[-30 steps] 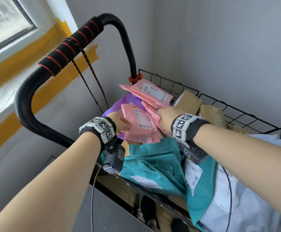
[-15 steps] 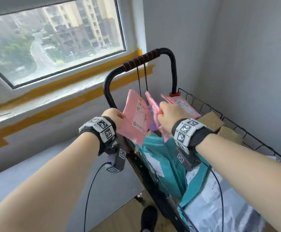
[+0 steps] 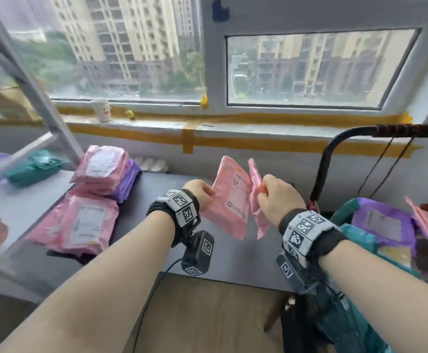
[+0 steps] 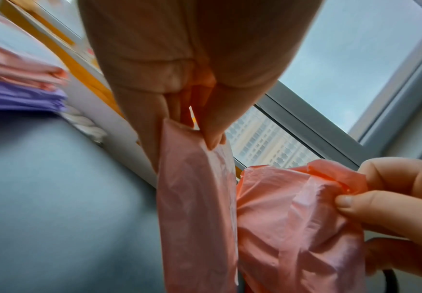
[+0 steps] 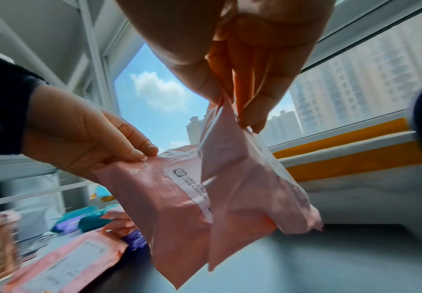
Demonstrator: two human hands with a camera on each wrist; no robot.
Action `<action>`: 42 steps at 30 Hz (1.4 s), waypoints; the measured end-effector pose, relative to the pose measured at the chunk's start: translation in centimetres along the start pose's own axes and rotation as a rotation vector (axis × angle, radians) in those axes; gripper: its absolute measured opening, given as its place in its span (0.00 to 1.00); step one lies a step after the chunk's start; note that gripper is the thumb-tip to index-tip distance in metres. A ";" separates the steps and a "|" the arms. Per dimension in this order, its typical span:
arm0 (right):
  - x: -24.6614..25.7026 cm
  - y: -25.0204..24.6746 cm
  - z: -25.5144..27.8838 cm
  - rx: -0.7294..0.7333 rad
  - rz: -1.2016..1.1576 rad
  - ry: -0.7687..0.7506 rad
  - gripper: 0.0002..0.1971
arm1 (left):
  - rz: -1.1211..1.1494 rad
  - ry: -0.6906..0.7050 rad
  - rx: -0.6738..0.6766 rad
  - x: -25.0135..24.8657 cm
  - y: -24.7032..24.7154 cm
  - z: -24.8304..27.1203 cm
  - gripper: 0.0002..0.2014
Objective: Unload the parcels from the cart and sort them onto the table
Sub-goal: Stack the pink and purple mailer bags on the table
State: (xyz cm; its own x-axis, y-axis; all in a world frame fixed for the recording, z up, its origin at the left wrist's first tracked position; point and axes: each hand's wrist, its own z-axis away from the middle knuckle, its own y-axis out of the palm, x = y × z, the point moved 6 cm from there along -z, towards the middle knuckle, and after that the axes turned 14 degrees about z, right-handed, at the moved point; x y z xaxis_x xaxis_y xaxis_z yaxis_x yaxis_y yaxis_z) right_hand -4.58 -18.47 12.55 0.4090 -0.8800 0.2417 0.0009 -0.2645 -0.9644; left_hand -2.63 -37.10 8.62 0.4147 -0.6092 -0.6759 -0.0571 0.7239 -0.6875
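Note:
Each hand carries a pink parcel in the air above the grey table (image 3: 233, 258). My left hand (image 3: 199, 192) pinches the edge of a flat pink mailer with a white label (image 3: 229, 197), which hangs down (image 4: 195, 208) (image 5: 154, 190). My right hand (image 3: 271, 197) grips the top of a second, crumpled pink mailer (image 3: 257, 207) (image 5: 245, 186) (image 4: 297, 218) right beside the first. The cart (image 3: 375, 220) stands at the right, holding teal, purple and pink parcels.
On the table's left lie pink parcel stacks (image 3: 80, 225) (image 3: 103, 171) over purple ones (image 3: 130, 179). A metal shelf frame (image 3: 29, 80) with teal parcels (image 3: 34, 165) stands at far left. A window sill with a cup (image 3: 100, 110) runs behind. The cart handle (image 3: 335, 149) rises at right.
Both hands have lifted the two pink mailers out of the cart and swung left; they now hang over the table, with the cart off to the right.

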 end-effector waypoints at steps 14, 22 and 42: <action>31.4 7.4 -1.3 -0.052 -0.068 -0.338 0.04 | 0.114 -0.125 -0.308 23.0 -22.7 7.4 0.16; 37.2 8.3 -5.1 -0.112 -0.074 -0.331 0.06 | 0.200 -0.108 -0.353 27.4 -28.6 3.0 0.17; 46.4 16.8 -24.1 -0.278 0.077 -0.556 0.14 | 0.406 -0.352 -0.438 35.5 -33.7 -16.6 0.13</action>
State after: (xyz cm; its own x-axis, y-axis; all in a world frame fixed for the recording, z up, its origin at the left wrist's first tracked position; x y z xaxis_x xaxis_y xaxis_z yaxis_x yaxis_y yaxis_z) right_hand -7.61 -73.31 10.16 0.8121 -0.5835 0.0089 -0.2541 -0.3672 -0.8948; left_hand -1.11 -88.45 3.39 0.5488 -0.1231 -0.8268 -0.6004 0.6301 -0.4924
